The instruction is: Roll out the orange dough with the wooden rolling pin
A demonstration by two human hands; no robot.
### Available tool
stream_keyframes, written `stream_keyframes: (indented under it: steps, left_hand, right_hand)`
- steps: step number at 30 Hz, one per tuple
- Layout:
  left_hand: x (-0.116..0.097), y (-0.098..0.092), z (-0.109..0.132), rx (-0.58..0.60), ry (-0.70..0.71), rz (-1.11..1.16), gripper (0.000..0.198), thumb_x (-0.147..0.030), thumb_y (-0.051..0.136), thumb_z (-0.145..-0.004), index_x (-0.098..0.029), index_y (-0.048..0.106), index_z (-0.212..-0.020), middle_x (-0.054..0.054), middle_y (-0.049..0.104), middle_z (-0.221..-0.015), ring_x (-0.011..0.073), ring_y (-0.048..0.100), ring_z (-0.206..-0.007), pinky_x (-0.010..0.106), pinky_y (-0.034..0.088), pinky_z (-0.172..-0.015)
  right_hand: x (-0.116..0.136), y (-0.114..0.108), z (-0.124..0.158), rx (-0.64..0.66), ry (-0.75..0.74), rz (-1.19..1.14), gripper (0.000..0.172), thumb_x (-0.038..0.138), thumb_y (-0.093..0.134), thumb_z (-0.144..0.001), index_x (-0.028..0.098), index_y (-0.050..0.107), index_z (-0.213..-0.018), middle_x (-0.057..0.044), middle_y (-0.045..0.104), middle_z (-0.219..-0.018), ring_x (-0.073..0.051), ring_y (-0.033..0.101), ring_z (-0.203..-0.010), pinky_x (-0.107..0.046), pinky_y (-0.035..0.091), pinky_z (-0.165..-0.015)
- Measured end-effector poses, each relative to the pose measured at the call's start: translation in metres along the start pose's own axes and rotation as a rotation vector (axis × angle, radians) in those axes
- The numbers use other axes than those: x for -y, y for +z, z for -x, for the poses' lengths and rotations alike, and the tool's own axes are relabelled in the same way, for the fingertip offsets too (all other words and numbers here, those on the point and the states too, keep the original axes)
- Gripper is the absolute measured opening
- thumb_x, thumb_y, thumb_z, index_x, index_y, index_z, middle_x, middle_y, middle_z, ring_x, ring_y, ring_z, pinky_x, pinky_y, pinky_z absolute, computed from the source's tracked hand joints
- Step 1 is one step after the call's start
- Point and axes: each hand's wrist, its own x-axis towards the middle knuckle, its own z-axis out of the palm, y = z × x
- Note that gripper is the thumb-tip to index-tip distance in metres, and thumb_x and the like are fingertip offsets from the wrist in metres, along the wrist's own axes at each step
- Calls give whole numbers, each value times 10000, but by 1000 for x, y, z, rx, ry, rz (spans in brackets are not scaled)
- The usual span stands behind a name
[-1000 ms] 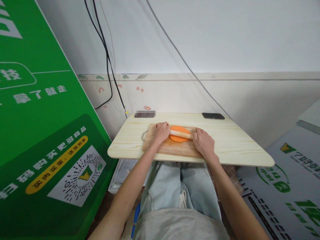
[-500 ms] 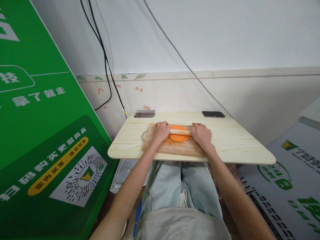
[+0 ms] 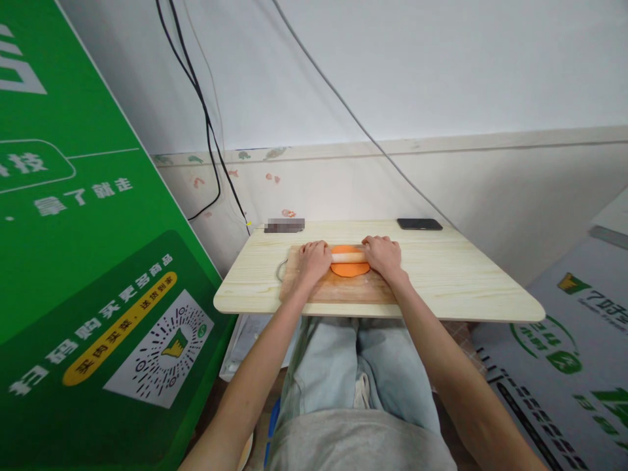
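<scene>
A light wooden rolling pin (image 3: 347,258) lies across a flat orange sheet of dough (image 3: 350,269), which shows above and below it. My left hand (image 3: 315,259) is closed over the pin's left end. Around its right end are the fingers of my right hand (image 3: 383,255), nearer the middle of the dough and covering part of its right edge. Under the dough is a wooden cutting board (image 3: 338,292) with a metal ring handle (image 3: 280,269) at its left side.
The board rests on a pale wooden table (image 3: 466,288) against the wall. At the back lie a black phone (image 3: 419,224) on the right and a blurred dark object (image 3: 284,226) on the left. A green printed panel (image 3: 161,196) stands left; a grey printed cabinet (image 3: 564,327) stands right.
My right hand has shifted left and slightly away from me, closer to my left hand. The rolling pin's visible part between the hands is shorter. My left hand has barely moved.
</scene>
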Motion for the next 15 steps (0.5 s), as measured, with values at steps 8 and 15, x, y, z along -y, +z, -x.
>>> stream_keyframes:
  steps: [8, 15]
  left_hand:
    - [0, -1, 0, -7, -29, 14, 410, -161, 413, -1134, -172, 722, -1404, 138, 779, -1452, 287, 670, -1410, 416, 438, -1222]
    - [1, -3, 17, 22, 41, -61, 488, -208, 339, -1172, -157, 640, -1553, 170, 663, -1632, 312, 562, -1564, 489, 379, -1338]
  right_hand:
    - [6, 12, 8, -199, 22, -129, 493, 130, 421, -1063, 199, 802, -1367, -136, 828, -1373, -305, 661, -1316, -434, 403, -1038]
    - [6, 18, 13, -315, 107, -130, 385, 236, 489, -1043, 168, 847, -1169, -176, 839, -1256, -343, 605, -1269, -468, 343, -1051]
